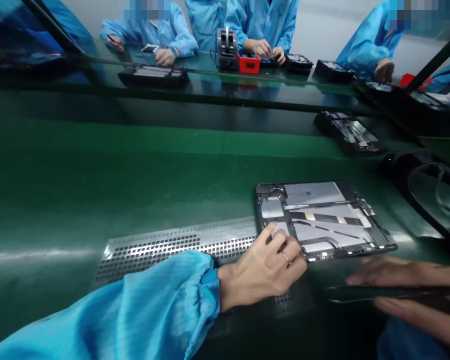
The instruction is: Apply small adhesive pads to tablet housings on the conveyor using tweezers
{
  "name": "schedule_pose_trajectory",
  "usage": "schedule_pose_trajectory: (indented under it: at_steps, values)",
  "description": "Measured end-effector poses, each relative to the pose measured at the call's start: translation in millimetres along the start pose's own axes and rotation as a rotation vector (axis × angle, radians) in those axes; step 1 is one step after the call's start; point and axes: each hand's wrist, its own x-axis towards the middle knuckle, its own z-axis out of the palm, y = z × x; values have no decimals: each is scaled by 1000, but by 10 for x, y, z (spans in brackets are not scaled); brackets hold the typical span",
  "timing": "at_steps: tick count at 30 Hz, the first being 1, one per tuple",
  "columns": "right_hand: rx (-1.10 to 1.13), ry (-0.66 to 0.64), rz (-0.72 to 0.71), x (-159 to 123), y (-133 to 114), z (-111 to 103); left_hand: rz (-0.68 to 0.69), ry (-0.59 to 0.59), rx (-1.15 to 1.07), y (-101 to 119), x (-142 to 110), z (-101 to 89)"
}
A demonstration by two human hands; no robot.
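Observation:
An opened tablet (318, 212) lies on the green table, its silver battery plates, dark ribbon cables and board strips exposed. My left hand (272, 262), with a ring on one finger, has its fingers bent over the tablet's near left corner and grips it there; the fingertips are partly hidden. Low at the right, my right hand (416, 290) is smeared by motion and holds tweezers (354, 294), whose tips point left, apart from the tablet. Under my left forearm is a clear sheet (150, 255) with rows of small dark squares.
Another opened tablet (350, 132) rests on a dark stack farther back. Black cables (427, 215) curve along the right side. Across a raised rail (210, 97), several co-workers in blue smocks sit near a red bin (249, 64), a grey machine (227, 50) and more device stacks (153, 75).

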Motion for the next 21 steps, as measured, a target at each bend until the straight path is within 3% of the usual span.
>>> schedule_pose_trajectory:
  at_steps: [2,4,7,10,16,21]
  values:
    - [-52,-240,51,-101,-23,136,4,13,7,2,-36,50]
    - [14,-318,188,-177,51,230,19,20,4,-2,-56,71]
    - [210,-217,387,-267,218,356,34,25,-5,1,-62,69]
    - [304,-107,485,-313,290,467,34,35,-9,8,-54,62]
    - [317,-12,540,-360,223,511,41,51,-11,3,-37,80]
    - [290,-10,574,-385,159,513,27,54,1,13,-31,71]
